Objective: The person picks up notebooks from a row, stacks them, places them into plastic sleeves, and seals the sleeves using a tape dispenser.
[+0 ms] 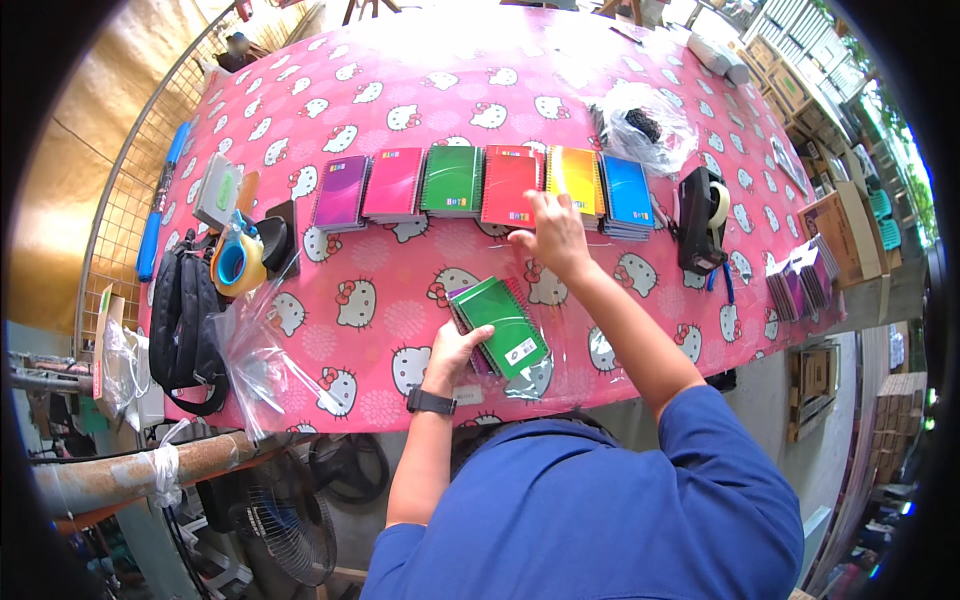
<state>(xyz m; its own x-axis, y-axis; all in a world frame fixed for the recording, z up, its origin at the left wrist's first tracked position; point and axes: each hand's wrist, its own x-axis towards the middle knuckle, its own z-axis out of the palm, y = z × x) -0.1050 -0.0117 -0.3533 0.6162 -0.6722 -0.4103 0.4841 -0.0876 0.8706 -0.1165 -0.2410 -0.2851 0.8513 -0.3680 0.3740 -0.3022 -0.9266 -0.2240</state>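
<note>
My left hand [458, 352] is closed around a small stack of spiral notebooks, with a green notebook [505, 330] on top and a purple edge showing beneath. A white label sits on the green one. My right hand [558, 238] reaches over the near edge of the red notebooks [508, 186], its thumb apart from the fingers. The fingertips lie by the red and yellow notebooks [574, 182]; whether they touch is hard to tell. In the same row stand stacks of purple notebooks [341, 192], pink notebooks [394, 184], green notebooks [451, 180] and blue notebooks [627, 192].
A black tape dispenser [703, 222] stands right of the row, below a clear plastic bag [650, 130]. At left lie tape rolls [238, 262], a black backpack [186, 320] and clear plastic sleeves [262, 350]. More notebooks [803, 280] stand at the table's right edge.
</note>
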